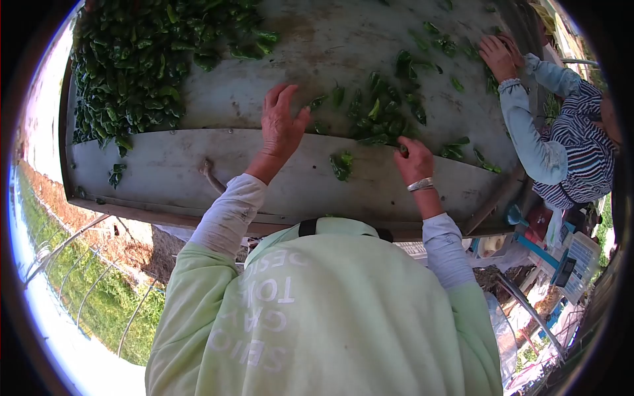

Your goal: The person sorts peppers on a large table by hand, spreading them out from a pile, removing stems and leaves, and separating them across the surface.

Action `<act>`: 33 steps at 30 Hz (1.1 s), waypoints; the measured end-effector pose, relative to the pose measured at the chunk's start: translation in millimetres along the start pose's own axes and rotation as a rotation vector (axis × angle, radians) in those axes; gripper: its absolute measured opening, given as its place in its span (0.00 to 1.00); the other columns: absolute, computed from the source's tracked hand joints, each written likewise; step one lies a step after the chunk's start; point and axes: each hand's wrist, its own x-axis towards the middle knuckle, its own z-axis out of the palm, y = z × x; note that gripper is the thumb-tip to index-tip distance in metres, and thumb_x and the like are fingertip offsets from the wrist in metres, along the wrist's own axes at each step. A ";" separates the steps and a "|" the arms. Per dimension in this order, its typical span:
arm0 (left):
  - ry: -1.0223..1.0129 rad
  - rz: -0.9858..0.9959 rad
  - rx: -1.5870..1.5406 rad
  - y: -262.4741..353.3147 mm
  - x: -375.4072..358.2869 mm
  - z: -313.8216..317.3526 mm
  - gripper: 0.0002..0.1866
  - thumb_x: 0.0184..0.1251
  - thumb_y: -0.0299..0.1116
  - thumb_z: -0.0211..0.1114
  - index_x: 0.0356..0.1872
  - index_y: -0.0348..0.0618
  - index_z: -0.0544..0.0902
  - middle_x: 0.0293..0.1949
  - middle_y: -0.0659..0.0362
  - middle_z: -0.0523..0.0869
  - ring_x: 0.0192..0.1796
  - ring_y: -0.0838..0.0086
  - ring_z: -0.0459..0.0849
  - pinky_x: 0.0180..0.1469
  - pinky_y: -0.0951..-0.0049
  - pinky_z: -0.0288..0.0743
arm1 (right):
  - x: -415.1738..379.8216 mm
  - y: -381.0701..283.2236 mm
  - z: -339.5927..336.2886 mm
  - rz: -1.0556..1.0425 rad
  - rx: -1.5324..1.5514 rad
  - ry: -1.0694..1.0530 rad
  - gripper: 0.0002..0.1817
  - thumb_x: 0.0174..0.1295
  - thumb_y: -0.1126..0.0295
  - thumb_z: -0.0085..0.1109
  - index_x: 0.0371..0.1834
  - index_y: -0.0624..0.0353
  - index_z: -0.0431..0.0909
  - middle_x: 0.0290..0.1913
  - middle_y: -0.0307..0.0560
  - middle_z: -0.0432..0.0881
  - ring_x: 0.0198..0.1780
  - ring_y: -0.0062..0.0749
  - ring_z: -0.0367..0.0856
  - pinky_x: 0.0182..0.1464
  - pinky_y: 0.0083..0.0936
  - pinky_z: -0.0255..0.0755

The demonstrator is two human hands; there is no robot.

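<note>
With 12 o'clock taken as straight away from the body, the loose cluster of green peppers is found on the metal tabletop, beyond and between the two hands. From the right hand it is placed at about 11 o'clock, just beside the fingertips; from the left hand it is set at about 3 o'clock, farther off. The right hand is thus judged the nearer. The long axes within the cluster are mixed, so no single line is shared.

A small green pepper is pinched in the right hand, the fingers closed narrow; its long axis is mostly hidden and cannot be told. The left hand is held wide, with nothing seen in its grasp. Near its fingertips, at about 2 o'clock, a single pepper is laid roughly along a 2-to-8 o'clock line.

The large pile is seen at 10 o'clock from the left hand. A co-worker's hands are placed at about 1 o'clock from the right hand, well apart.
</note>
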 end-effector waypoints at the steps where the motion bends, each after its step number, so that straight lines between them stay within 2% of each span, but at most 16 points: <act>1: 0.016 0.001 -0.010 -1.4 -1.3 -0.5 0.24 0.49 0.30 0.66 0.51 0.41 0.74 0.55 0.50 0.72 0.58 0.53 0.69 0.58 0.60 0.67 | 7.2 -0.5 2.1 -0.001 0.003 0.002 0.12 0.46 0.72 0.65 0.37 0.56 0.81 0.28 0.46 0.79 0.29 0.39 0.80 0.33 0.33 0.75; 3: 0.032 -0.001 -0.016 -5.2 -3.2 -3.7 0.24 0.49 0.30 0.66 0.51 0.41 0.74 0.55 0.50 0.72 0.58 0.53 0.69 0.58 0.60 0.67 | 19.3 -4.7 5.3 -0.088 -0.050 -0.008 0.13 0.43 0.72 0.65 0.36 0.55 0.81 0.31 0.53 0.78 0.33 0.46 0.80 0.37 0.37 0.75; 6: -0.002 -0.038 -0.025 -5.1 -6.3 -5.7 0.23 0.50 0.30 0.66 0.51 0.41 0.74 0.55 0.50 0.73 0.58 0.54 0.70 0.58 0.60 0.67 | 39.2 -6.3 -1.4 -0.036 -0.147 -0.212 0.14 0.43 0.71 0.64 0.37 0.56 0.81 0.33 0.52 0.78 0.36 0.48 0.79 0.39 0.39 0.75; 9: -0.002 -0.023 -0.011 -3.2 -11.4 -10.4 0.23 0.50 0.30 0.66 0.50 0.42 0.75 0.54 0.51 0.73 0.57 0.55 0.71 0.57 0.61 0.68 | 42.8 -1.0 -4.1 -0.120 -0.114 -0.260 0.13 0.44 0.70 0.64 0.35 0.57 0.81 0.30 0.53 0.79 0.34 0.50 0.79 0.38 0.39 0.75; 13: -0.013 -0.097 -0.105 -3.8 -14.0 -18.4 0.21 0.51 0.29 0.66 0.49 0.42 0.76 0.53 0.51 0.76 0.56 0.56 0.73 0.56 0.62 0.69 | 28.1 -1.0 -19.4 -0.067 0.050 -0.209 0.10 0.46 0.70 0.64 0.32 0.60 0.79 0.26 0.49 0.79 0.29 0.42 0.80 0.32 0.33 0.75; 15: -0.039 -0.083 -0.137 -6.6 -17.2 -20.0 0.20 0.51 0.29 0.65 0.48 0.42 0.77 0.52 0.52 0.76 0.56 0.57 0.74 0.56 0.63 0.69 | 9.3 -0.6 -35.1 0.379 0.603 -0.301 0.07 0.51 0.71 0.62 0.32 0.60 0.77 0.22 0.41 0.78 0.24 0.29 0.78 0.24 0.25 0.71; 16: -0.037 -0.072 -0.118 -7.4 -18.2 -19.7 0.19 0.51 0.28 0.65 0.47 0.42 0.77 0.52 0.52 0.76 0.55 0.57 0.74 0.56 0.63 0.69 | -2.5 6.1 -39.8 0.401 0.605 -0.282 0.07 0.51 0.71 0.62 0.32 0.60 0.77 0.22 0.41 0.78 0.24 0.29 0.78 0.24 0.25 0.71; 18: -0.067 -0.042 -0.115 -10.9 -19.5 -20.7 0.18 0.51 0.27 0.65 0.46 0.41 0.78 0.51 0.51 0.77 0.55 0.57 0.74 0.56 0.63 0.69 | -32.8 25.2 -51.9 0.507 1.136 -0.268 0.06 0.55 0.72 0.59 0.35 0.59 0.77 0.26 0.39 0.78 0.23 0.20 0.74 0.20 0.19 0.66; 19: -0.065 0.011 -0.038 -13.0 -20.6 -19.9 0.18 0.51 0.27 0.65 0.46 0.41 0.78 0.51 0.52 0.77 0.55 0.57 0.74 0.57 0.63 0.68 | -53.9 33.8 -61.8 0.540 1.132 -0.229 0.06 0.55 0.72 0.59 0.35 0.59 0.77 0.26 0.39 0.78 0.23 0.20 0.74 0.20 0.19 0.66; 21: -0.067 0.127 0.085 -17.5 -23.0 -15.4 0.17 0.51 0.27 0.66 0.45 0.41 0.78 0.51 0.52 0.77 0.56 0.56 0.73 0.58 0.62 0.67 | -103.9 48.7 -84.9 0.571 1.586 -0.065 0.07 0.58 0.72 0.58 0.39 0.55 0.76 0.32 0.41 0.79 0.24 0.23 0.73 0.21 0.20 0.67; 24: -0.068 0.215 0.157 -23.2 -24.8 -11.6 0.17 0.51 0.27 0.66 0.45 0.41 0.78 0.52 0.53 0.76 0.58 0.56 0.71 0.61 0.61 0.64 | -205.4 97.8 -105.3 0.634 1.804 0.116 0.10 0.60 0.71 0.56 0.45 0.52 0.75 0.41 0.41 0.75 0.28 0.22 0.67 0.24 0.20 0.64; 28: -0.107 0.253 0.178 -21.8 -23.3 -7.3 0.17 0.50 0.26 0.66 0.44 0.41 0.78 0.51 0.52 0.77 0.58 0.56 0.71 0.61 0.60 0.64 | -320.5 136.6 -100.2 0.789 1.909 0.350 0.10 0.59 0.69 0.58 0.44 0.52 0.77 0.39 0.44 0.80 0.31 0.27 0.75 0.25 0.24 0.71; 30: -0.095 0.196 0.171 -18.2 -23.3 -10.3 0.18 0.49 0.25 0.66 0.44 0.40 0.78 0.51 0.52 0.76 0.57 0.56 0.71 0.61 0.60 0.64 | -347.9 160.6 -86.3 1.048 1.845 0.482 0.11 0.59 0.66 0.59 0.44 0.52 0.77 0.39 0.45 0.80 0.35 0.30 0.77 0.25 0.24 0.72; 31: -0.099 0.204 0.131 -14.5 -20.9 -14.7 0.18 0.49 0.25 0.67 0.44 0.40 0.78 0.51 0.52 0.76 0.57 0.55 0.71 0.60 0.60 0.64 | -358.5 184.8 -78.3 1.084 1.817 0.432 0.13 0.59 0.60 0.59 0.45 0.49 0.77 0.38 0.44 0.81 0.37 0.34 0.78 0.27 0.29 0.74; 32: -0.087 0.213 0.112 -10.7 -20.2 -14.6 0.18 0.48 0.25 0.67 0.44 0.40 0.78 0.51 0.51 0.76 0.56 0.55 0.71 0.60 0.60 0.64 | -347.3 177.3 -82.4 1.381 1.671 0.653 0.21 0.56 0.48 0.58 0.49 0.43 0.76 0.42 0.41 0.81 0.39 0.38 0.79 0.32 0.42 0.73; 33: -0.079 0.201 0.089 -14.2 -20.3 -16.1 0.19 0.48 0.26 0.67 0.44 0.41 0.78 0.50 0.51 0.76 0.56 0.55 0.71 0.60 0.59 0.64 | -355.0 205.3 -80.6 1.606 1.474 0.517 0.31 0.52 0.38 0.55 0.57 0.38 0.71 0.53 0.42 0.76 0.51 0.42 0.75 0.47 0.54 0.67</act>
